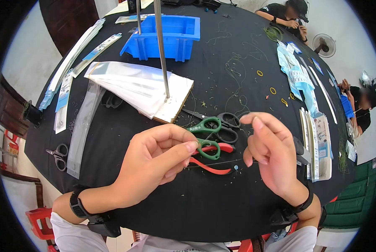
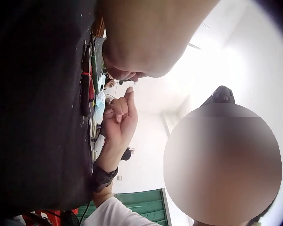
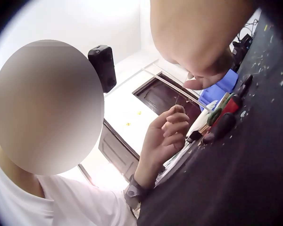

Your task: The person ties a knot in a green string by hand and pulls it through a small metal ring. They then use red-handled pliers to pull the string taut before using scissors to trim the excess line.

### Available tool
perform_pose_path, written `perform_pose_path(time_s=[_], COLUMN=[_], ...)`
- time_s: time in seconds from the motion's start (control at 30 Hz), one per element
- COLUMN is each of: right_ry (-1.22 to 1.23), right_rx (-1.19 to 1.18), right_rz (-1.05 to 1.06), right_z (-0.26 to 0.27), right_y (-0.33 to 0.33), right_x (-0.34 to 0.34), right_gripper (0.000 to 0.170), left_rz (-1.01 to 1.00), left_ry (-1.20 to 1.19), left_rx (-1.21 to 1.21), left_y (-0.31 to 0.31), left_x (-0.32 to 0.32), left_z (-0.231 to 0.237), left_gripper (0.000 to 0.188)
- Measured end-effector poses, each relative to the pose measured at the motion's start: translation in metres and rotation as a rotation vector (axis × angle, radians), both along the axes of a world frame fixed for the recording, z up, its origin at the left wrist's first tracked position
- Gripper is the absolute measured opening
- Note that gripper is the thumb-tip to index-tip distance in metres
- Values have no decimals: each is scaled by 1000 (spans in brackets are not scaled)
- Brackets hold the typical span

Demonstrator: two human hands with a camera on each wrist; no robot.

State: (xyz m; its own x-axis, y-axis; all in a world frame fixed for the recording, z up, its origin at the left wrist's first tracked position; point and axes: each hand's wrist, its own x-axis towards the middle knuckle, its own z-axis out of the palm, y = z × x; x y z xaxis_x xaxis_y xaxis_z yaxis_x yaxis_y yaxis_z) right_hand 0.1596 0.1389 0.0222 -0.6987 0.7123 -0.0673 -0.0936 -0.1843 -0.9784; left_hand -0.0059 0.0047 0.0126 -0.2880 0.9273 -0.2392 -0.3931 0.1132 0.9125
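My left hand is raised over the near part of the table, thumb and index fingertips pinched together. In the right wrist view a thin line shows at those fingertips. To the right, my right hand is held up with its fingers bent and the thumb close to the index finger; I cannot tell whether it pinches anything. Between and beyond the hands lie green-handled scissors, black-handled scissors and a red-handled tool, partly overlapping. My left fingertips overlap the green handle in the head view.
A metal rod rises from a white-covered board. Beyond it stands a blue bin. Small scissors and a clear plastic sleeve lie left; several packets lie right. Loose line and yellow rings are scattered behind.
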Motion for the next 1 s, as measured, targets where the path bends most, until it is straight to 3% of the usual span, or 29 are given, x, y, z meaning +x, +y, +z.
perform_pose_path(time_s=[0.3,0.43,0.53,0.63,0.73,0.87,1.0], right_ry=[283,152,139,-49,-201,-155,-153], right_rx=[-129,-91,-117,-49,73,282,455], right_rz=[238,256,150,32,169,406,396], right_z=[-2,5,2,5,8,2,-3], right_y=[20,22,21,18,1,-8,-13], right_x=[23,31,33,27,19,10,9], right_gripper=[29,27,27,25,19,22,16], left_rz=[63,71,65,-21,-78,-192,-189], left_ry=[-2,27,28,184,298,443,440], left_rx=[2,10,14,56,160,159,168], left_y=[1,0,1,-1,-4,-9,-9], left_x=[-1,-2,0,2,7,4,4], left_z=[-1,-2,-1,2,-2,-1,-2], left_gripper=[10,10,11,10,9,9,9])
